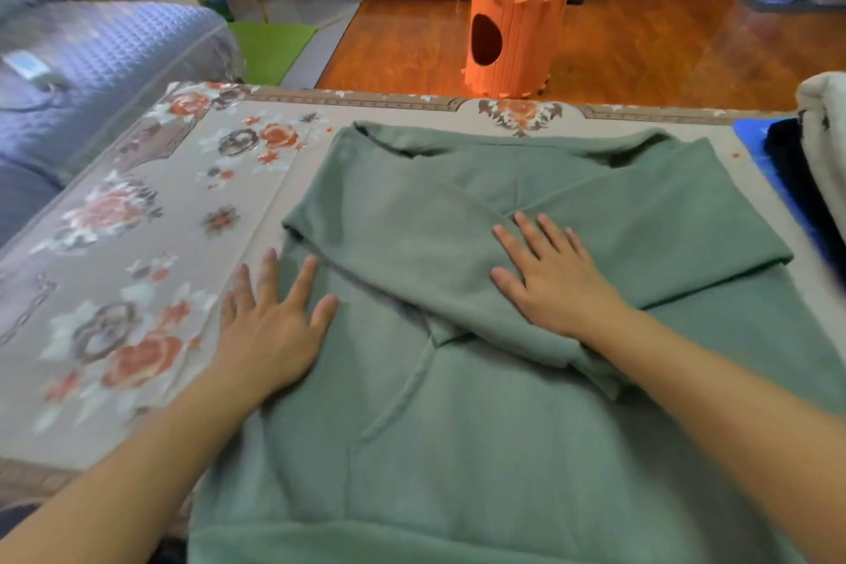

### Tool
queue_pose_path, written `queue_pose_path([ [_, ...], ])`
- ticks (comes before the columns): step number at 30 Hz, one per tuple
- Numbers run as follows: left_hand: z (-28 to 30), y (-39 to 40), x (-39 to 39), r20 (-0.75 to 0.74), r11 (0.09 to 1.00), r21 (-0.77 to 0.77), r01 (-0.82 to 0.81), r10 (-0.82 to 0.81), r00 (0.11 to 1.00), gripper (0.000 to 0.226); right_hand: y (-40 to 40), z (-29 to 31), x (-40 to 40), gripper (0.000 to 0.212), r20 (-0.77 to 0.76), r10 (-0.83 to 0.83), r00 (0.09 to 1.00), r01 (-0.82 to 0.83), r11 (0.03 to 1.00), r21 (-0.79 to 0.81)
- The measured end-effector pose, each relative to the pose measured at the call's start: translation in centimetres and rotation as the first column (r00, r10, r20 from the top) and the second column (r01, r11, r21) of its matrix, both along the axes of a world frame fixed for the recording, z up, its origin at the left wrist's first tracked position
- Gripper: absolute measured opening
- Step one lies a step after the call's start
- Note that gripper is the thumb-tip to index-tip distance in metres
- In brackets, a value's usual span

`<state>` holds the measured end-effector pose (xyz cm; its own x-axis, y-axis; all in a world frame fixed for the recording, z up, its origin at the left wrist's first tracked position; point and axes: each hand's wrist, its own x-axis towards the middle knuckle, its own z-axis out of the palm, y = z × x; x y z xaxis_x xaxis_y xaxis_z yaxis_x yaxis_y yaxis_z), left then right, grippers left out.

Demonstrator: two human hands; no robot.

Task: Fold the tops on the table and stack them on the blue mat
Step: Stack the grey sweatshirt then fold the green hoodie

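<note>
A green top (526, 403) lies spread across the near right of a table (151, 215) covered in a floral cloth, both its sleeves folded in and crossed over the body. The left hand (270, 325) rests flat with straight, spread fingers on the top's left edge, partly on the cloth, while the right hand (554, 279) presses flat, fingers straight, on the crossed sleeves. At the far right edge, a blue mat (760, 142) carries dark and pale folded garments (819, 160).
</note>
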<state>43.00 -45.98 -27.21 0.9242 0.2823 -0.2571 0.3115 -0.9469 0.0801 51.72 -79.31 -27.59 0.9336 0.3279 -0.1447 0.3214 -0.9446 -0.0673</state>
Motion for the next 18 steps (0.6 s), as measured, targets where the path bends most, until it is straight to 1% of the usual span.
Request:
queue_pose_path([
  [3,1.8,1.2,-1.8,0.021,0.994,-0.01,-0.109,0.109,0.994,0.075,-0.2,0.3,0.6,0.083,-0.025,0.012,1.0,-0.011,1.0,0.017],
  [5,2.8,1.9,-2.3,0.031,0.981,-0.032,-0.193,0.194,0.981,0.062,-0.3,0.9,0.9,0.075,-0.073,0.021,0.997,-0.022,1.0,-0.002],
  [7,3.3,2.0,-2.7,-0.024,0.969,-0.011,-0.246,0.246,0.969,0.051,0.2,2.0,1.5,0.069,-0.1,0.011,0.995,-0.01,1.0,0.015],
  [9,3.5,1.7,-3.1,-0.072,0.969,0.008,-0.245,0.245,0.967,0.049,1.3,3.2,2.8,0.06,-0.048,-0.028,0.998,0.033,0.992,0.118],
  [10,3.5,1.6,-3.3,-0.069,0.971,0.005,-0.237,0.237,0.969,0.049,2.0,3.7,3.7,0.055,-0.003,-0.043,0.999,0.043,0.985,0.167],
  [12,3.4,1.7,-3.9,-0.048,0.975,-0.017,-0.22,0.219,0.974,0.046,4.1,4.4,5.9,0.05,0.048,-0.036,0.998,0.026,0.98,0.196],
  [13,3.2,2.0,-4.2,-0.052,0.976,-0.037,-0.214,0.212,0.976,0.045,5.3,4.8,7.1,0.05,0.043,-0.016,0.999,0.008,0.982,0.188],
  [15,2.9,2.9,-4.8,-0.108,0.974,-0.087,-0.211,0.202,0.973,0.046,8.0,5.2,10.3,0.053,0.017,0.032,0.999,-0.034,0.987,0.156],
  [16,2.8,3.4,-4.9,-0.138,0.974,-0.11,-0.197,0.182,0.974,0.046,9.4,5.3,12.0,0.057,0.019,0.045,0.999,-0.047,0.991,0.129],
  [18,2.9,4.1,-5.0,-0.172,0.977,-0.143,-0.156,0.131,0.976,0.041,11.5,5.2,15.4,0.068,0.042,0.02,0.999,-0.022,0.998,0.058],
])
